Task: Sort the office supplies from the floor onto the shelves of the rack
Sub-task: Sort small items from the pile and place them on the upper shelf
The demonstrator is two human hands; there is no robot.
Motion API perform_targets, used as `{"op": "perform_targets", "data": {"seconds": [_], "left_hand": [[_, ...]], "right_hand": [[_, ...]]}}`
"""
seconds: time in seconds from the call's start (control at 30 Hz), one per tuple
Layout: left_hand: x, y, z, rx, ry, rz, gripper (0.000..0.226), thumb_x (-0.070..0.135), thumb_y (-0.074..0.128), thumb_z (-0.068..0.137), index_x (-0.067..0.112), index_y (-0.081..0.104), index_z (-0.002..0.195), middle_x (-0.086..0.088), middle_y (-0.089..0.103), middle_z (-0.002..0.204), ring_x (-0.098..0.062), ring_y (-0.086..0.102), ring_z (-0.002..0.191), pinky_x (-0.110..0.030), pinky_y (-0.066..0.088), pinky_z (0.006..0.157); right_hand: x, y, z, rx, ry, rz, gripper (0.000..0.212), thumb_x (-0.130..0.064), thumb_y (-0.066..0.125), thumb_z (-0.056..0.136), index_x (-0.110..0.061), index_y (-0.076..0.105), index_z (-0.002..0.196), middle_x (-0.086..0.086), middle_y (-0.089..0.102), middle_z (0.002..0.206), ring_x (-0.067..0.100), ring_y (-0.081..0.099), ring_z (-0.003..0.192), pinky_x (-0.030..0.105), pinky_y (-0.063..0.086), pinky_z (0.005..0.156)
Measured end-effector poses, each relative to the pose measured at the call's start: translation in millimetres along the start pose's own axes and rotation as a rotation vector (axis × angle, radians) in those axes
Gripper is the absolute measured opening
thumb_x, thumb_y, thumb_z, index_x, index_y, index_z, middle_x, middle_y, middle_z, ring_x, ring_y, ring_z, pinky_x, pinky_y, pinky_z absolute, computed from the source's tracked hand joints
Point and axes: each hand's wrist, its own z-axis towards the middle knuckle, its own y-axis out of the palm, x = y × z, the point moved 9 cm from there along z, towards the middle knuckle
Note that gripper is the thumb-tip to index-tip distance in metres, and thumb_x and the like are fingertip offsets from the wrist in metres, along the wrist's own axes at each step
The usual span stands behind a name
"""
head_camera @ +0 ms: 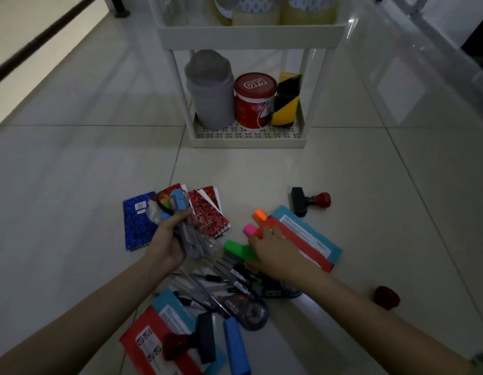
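Grabbing highlighters off the floor pile, rack dead ahead

Left hand [168,239] is curled tight round a bundle of cutters [180,212]; right hand [272,249] has fingers curled over the highlighters [243,249], though I can't tell if it's got them pinched yet. I'd scoop all three together so the pens [221,280] don't scatter. Bare tile between pile and rack [248,142]; watch the bottom shelf's raised lip.

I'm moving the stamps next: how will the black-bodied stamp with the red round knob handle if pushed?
The black-bodied stamp with the red round knob lies on its side on the glossy tile floor, so it probably slides. Its round knob might make it pivot. It looks rigid.
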Motion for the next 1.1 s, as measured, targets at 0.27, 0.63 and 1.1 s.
{"op": "perform_targets", "data": {"seconds": [0.27, 0.63, 1.1], "left_hand": [[-5, 0, -2, 0.034, -0.012, 0.013, 0.018, 0.005, 0.047, 0.091, 0.011, 0.057, 0.077, 0.006, 0.061, 0.044, -0.004, 0.058, 0.039, -0.013, 0.049, 0.042], [-11, -5, -1, 0.048, -0.050, 0.024, 0.015, 0.005, 0.049, 0.088, 0.009, 0.059, 0.078, 0.005, 0.062, 0.046, -0.006, 0.058, 0.039, -0.014, 0.050, 0.042], [-4, -7, -2, 0.018, -0.015, -0.022, 0.012, 0.011, 0.049, 0.089, 0.012, 0.060, 0.084, 0.005, 0.063, 0.050, -0.007, 0.059, 0.043, -0.017, 0.051, 0.048]], "right_hand": [[-25, 10, 1, 0.097, -0.107, -0.078, 0.040, -0.011, 0.048, 0.094, -0.007, 0.041, 0.132, 0.016, 0.047, 0.131, 0.030, 0.045, 0.119, 0.038, 0.045, 0.092], [-48, 28, -6, -0.029, -0.219, -0.008, 0.075, -0.045, 0.054, 0.089, -0.007, 0.021, 0.145, 0.021, 0.025, 0.142, 0.038, 0.028, 0.130, 0.047, 0.035, 0.103], [-9, 3, 10, 0.022, -0.038, 0.142, 0.022, -0.010, 0.046, 0.092, -0.002, 0.052, 0.112, 0.016, 0.060, 0.106, 0.024, 0.054, 0.081, 0.027, 0.041, 0.061]]}}
